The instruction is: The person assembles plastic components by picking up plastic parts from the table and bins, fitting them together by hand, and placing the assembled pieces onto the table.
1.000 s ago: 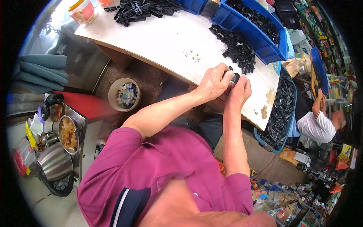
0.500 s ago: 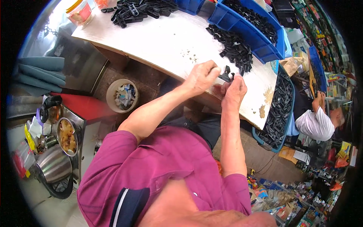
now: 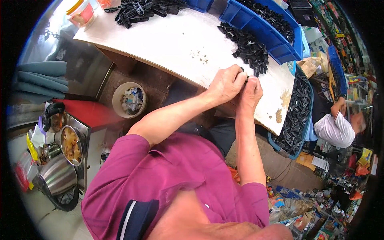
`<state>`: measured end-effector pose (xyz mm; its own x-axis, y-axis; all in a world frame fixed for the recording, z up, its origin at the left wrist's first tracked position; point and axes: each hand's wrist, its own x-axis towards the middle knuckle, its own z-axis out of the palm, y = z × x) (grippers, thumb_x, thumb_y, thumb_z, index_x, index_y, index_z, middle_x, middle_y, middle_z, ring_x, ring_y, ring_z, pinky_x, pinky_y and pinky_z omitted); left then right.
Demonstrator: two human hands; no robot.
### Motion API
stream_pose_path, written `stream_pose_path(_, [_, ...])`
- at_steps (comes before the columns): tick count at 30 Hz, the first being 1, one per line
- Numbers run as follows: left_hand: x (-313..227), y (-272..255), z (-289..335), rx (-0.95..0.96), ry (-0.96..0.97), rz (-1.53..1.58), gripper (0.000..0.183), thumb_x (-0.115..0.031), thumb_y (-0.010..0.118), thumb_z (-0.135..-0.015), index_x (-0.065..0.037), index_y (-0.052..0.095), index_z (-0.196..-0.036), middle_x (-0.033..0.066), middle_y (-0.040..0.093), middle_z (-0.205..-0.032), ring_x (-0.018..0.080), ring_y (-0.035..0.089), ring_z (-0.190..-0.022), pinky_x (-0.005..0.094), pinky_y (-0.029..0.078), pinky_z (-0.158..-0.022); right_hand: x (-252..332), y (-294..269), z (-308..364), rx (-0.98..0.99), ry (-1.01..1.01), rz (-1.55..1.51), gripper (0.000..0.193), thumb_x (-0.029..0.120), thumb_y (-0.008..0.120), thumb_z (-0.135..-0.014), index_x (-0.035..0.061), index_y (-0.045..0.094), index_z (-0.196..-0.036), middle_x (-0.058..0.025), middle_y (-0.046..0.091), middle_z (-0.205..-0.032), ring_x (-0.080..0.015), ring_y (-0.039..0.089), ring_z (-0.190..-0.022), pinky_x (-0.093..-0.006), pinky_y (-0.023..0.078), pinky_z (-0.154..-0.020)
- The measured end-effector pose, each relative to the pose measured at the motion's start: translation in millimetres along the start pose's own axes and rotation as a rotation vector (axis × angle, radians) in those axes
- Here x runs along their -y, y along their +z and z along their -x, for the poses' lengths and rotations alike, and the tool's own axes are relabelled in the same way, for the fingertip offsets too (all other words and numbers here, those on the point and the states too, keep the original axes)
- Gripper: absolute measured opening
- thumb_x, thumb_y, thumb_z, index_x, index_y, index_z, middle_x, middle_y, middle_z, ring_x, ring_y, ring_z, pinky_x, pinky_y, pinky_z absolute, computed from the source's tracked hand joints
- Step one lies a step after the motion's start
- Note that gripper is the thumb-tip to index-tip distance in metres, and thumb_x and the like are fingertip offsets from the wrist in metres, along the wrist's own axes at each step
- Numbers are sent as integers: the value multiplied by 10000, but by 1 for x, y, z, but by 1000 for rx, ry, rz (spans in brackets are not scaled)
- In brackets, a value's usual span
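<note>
We see a small black piece [image 3: 246, 79] between the fingertips of both hands, just over the front edge of the counter. The left hand [image 3: 227, 85] and the right hand [image 3: 251, 93] are both closed and pinching it; their fingers hide most of it.

Just past the hands lies a heap of black pieces [image 3: 251, 54], with a blue bin [image 3: 276, 48] behind it. The counter [image 3: 168, 44] is white, with worn brown spots ahead of the left hand and right of the right hand. Far ahead and left of the left hand we see another black heap [image 3: 148, 10].

Right of the right hand is a blue tub [image 3: 293, 157] full of black pieces, then a person in a white shirt [image 3: 335, 129]. Well left of the left hand, a pale bucket [image 3: 117, 105] of scraps stands on the brown floor [image 3: 159, 89].
</note>
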<state>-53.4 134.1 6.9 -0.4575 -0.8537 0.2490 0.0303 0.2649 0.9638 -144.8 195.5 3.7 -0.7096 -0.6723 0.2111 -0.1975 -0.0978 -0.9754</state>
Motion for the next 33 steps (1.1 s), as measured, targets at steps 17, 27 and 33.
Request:
stream_pose_path(17, [4, -3, 1, 117, -72, 182, 257, -252, 541, -982, -10, 626, -982, 76, 605, -744, 163, 592, -719, 333, 492, -657, -6, -10, -1, -66, 138, -125, 230, 230, 523, -965, 74, 598, -814, 36, 499, -758, -77, 411, -726, -269, 377, -629])
stream_pose_path(27, [26, 2, -36, 157, 581, -858, 91, -98, 608, -807, -104, 660, -882, 66, 616, -904, 274, 590, -906, 431, 507, -747, 41, -137, -72, -627, 312, -267, 372, 322, 459, -956, -49, 482, -973, -131, 443, -594, -251, 491, -439, -492, 586, -489])
stream_pose_path(33, [30, 0, -38, 110, 602, -832, 96, -60, 582, -797, -100, 638, -865, 64, 607, -843, 287, 592, -887, 424, 502, -718, 30, -173, -70, -802, 359, -132, 422, 359, 531, -914, -38, 498, -1052, -147, 482, -644, -280, 557, -569, -547, 595, -575])
